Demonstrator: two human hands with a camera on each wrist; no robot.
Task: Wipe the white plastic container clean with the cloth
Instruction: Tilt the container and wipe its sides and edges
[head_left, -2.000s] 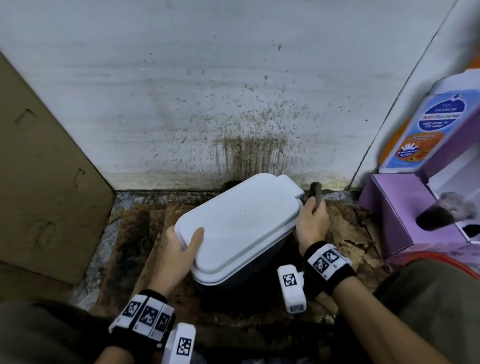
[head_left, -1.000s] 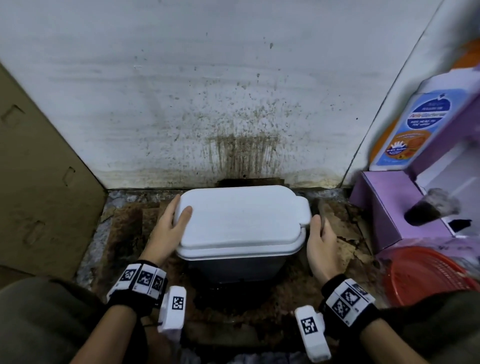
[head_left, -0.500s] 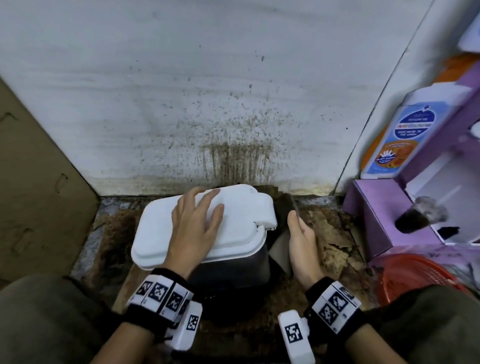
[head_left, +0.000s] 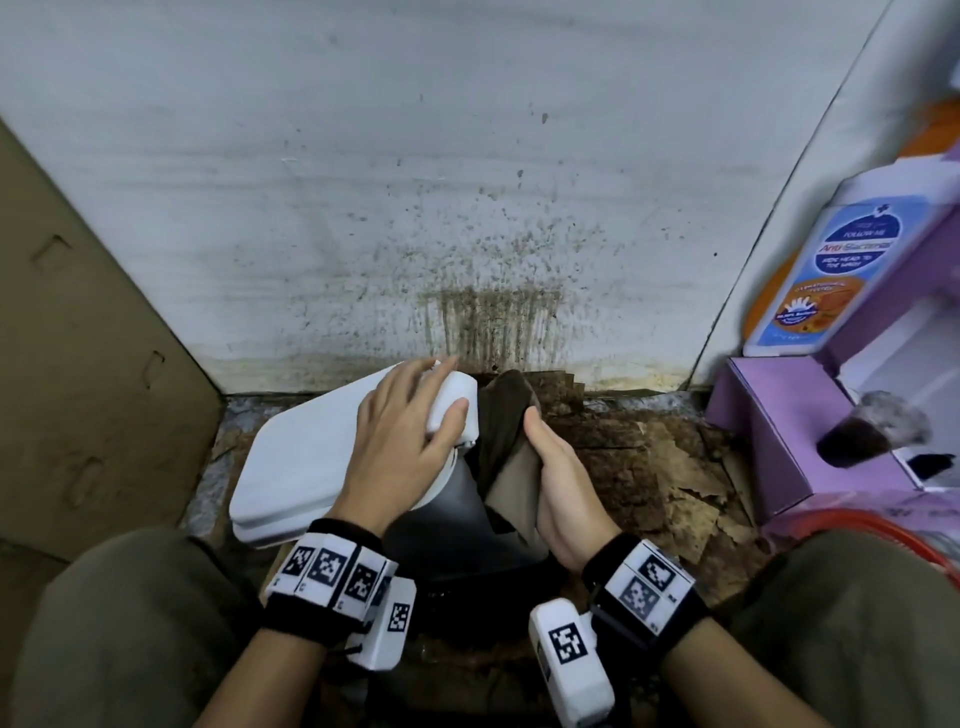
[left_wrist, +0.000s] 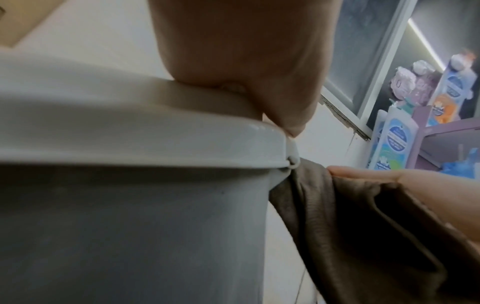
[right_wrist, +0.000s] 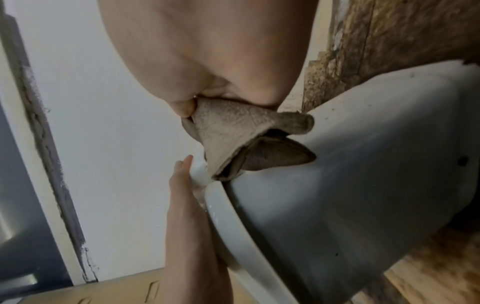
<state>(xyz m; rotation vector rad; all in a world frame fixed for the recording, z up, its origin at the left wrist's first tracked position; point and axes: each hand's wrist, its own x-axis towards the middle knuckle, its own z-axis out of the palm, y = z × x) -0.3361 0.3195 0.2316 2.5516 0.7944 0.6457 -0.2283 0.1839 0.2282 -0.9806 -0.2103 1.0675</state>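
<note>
The white plastic container has a white lid and a grey body and stands tilted on the floor by the wall. My left hand lies flat on the lid near its tab, with the thumb over the edge. My right hand holds a brown cloth and presses it against the container's right side, just under the lid's rim. In the right wrist view the cloth is pinched between thumb and fingers against the grey wall. The left wrist view shows the cloth hanging beside the rim.
A stained white wall rises right behind the container. A cardboard sheet leans at the left. At the right stand a purple box, a blue-labelled bottle and a red basket. Torn cardboard covers the floor.
The container has been turned and shifted left. My left hand moved from its left side onto the lid. My right hand brought the cloth up against the right side.
</note>
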